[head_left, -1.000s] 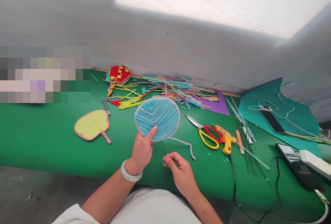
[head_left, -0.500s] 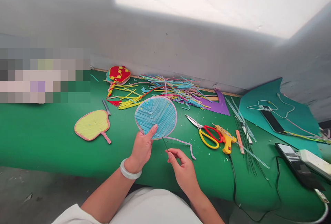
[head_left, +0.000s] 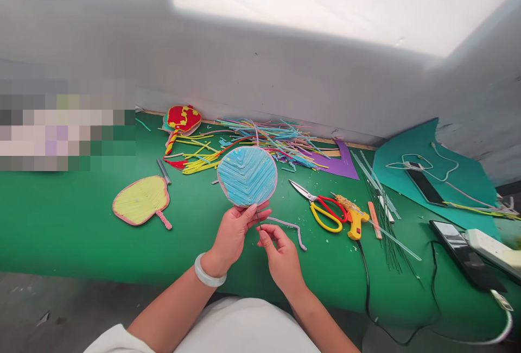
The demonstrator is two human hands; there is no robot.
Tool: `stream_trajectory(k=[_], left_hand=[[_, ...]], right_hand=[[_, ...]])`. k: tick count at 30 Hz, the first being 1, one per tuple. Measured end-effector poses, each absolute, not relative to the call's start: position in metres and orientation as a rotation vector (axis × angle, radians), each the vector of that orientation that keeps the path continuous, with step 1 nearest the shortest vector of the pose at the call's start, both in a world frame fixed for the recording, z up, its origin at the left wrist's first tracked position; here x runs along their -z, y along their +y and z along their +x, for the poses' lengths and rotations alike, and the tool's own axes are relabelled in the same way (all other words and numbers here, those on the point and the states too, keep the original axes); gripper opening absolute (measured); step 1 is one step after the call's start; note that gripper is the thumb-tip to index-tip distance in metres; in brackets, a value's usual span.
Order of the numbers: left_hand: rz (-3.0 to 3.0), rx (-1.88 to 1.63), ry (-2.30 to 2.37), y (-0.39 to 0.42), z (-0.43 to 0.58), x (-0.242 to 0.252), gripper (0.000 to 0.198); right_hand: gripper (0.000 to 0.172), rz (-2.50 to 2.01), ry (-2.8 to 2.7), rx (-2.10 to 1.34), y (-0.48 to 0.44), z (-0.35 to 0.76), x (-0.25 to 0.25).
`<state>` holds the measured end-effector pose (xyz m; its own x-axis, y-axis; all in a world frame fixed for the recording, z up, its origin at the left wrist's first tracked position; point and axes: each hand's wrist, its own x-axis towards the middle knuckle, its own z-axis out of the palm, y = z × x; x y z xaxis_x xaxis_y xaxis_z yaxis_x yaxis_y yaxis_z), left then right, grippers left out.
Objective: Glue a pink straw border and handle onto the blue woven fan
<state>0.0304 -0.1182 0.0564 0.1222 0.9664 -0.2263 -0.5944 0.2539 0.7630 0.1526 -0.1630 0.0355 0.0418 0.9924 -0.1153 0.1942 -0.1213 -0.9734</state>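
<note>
A round blue fan [head_left: 247,175], covered in slanting pipe cleaners and edged in pale pink, stands up in my left hand [head_left: 233,232]. The thumb presses the fan's bottom edge, with the other fingers behind it. From that edge a thin dark green wire [head_left: 259,219] runs down, and my right hand [head_left: 283,255] pinches its lower end between thumb and fingertips. A pale lilac pipe cleaner [head_left: 291,225] trails to the right behind my hands. To the left a yellow fan [head_left: 141,201] with a pink edge and short pink handle lies flat on the green table [head_left: 73,222].
Red-and-yellow scissors [head_left: 325,213] and a yellow glue gun [head_left: 355,217] lie at right, near green wires [head_left: 391,241] and a phone [head_left: 459,250]. Behind are loose pipe cleaners [head_left: 277,141], purple foam [head_left: 344,163] and a red fan [head_left: 184,118]. Pixelation covers the far left.
My left hand has slid from the blue fan's face down to its bottom edge, at the wire. The fan now faces me more squarely; my right hand still pinches the wire.
</note>
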Motion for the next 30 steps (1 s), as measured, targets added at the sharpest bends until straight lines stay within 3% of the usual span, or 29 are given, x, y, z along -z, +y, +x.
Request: stream_trajectory(k=[4,8,11,17,23,30], left_hand=[[0.587,-1.273,0.861,-0.111,0.023,-0.063,0.037],[0.622,-1.346,0.876,-0.094,0.007,-0.074,0.034],[0.692,-1.359,0.899,-0.083,-0.003,-0.080,0.033],[0.729,-1.313,0.923,-0.069,-0.004,-0.079,0.030],[0.689,-1.342,0.941,-0.059,-0.009,-0.060,0.026],[0.624,-1.520,0.962,-0.050,-0.024,-0.054,0.022]], right_hand=[[0.036,-1.406,-1.458,-1.108,-0.150,0.159,-0.037],[0.032,-1.513,-1.765,-0.800,-0.111,0.188,-0.045],[0.018,-1.510,-1.896,-0.815,-0.078,0.203,-0.048],[0.007,-1.416,-2.051,-0.958,-0.054,0.198,-0.036],[0.010,-1.456,-1.910,-0.974,-0.052,0.205,-0.022],[0.026,-1.632,-1.397,-0.686,-0.036,0.233,-0.027]])
